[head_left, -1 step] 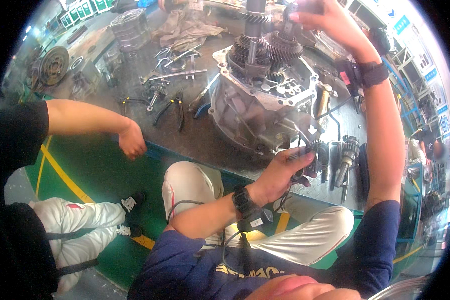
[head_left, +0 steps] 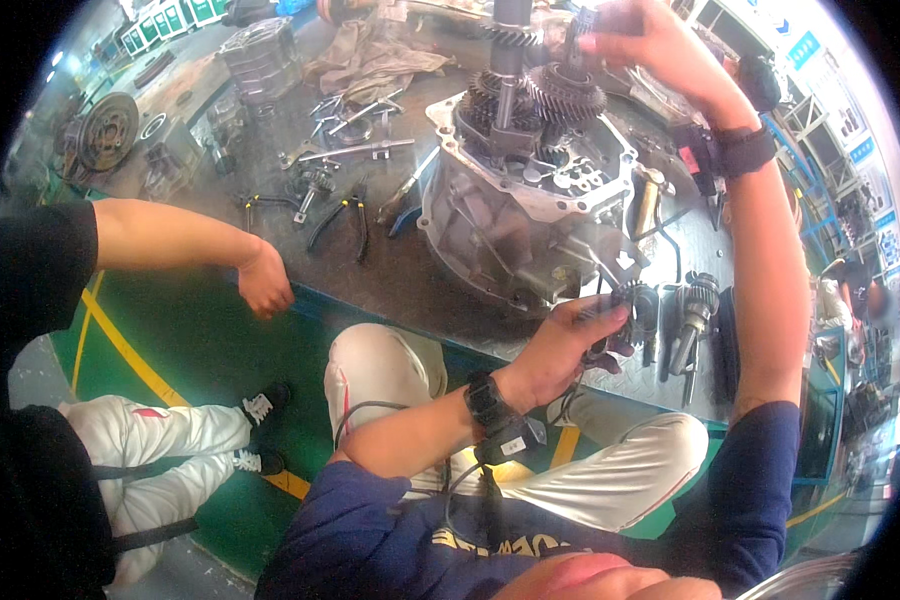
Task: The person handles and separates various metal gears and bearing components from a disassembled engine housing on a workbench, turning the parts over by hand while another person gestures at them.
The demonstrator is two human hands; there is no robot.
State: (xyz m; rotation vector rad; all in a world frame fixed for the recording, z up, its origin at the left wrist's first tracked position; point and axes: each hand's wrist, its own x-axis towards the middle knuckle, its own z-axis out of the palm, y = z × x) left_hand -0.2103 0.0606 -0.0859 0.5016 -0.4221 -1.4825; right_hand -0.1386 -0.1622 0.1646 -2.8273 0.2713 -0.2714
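Note:
An open gearbox housing (head_left: 510,240) of grey metal stands on the workbench, with upright gear shafts rising from it. My right hand (head_left: 642,48) is closed round the upper end of the right-hand gear shaft (head_left: 576,52), above its wide toothed gear (head_left: 567,92). Beside it stands a taller shaft (head_left: 511,60) with dark gears lower down. At the bench's front edge my left hand (head_left: 555,345) is wrapped round a small dark gear part (head_left: 625,300), partly hidden by the fingers. Just right of that hand lies another gear shaft (head_left: 694,315).
Pliers (head_left: 348,218), a small geared shaft (head_left: 313,192) and a metal puller (head_left: 365,150) lie left of the housing. A hammer (head_left: 650,200) is at its right. Farther back are a cloth (head_left: 370,60) and a metal casing (head_left: 260,60). Another person's hand (head_left: 265,283) hangs by the bench edge.

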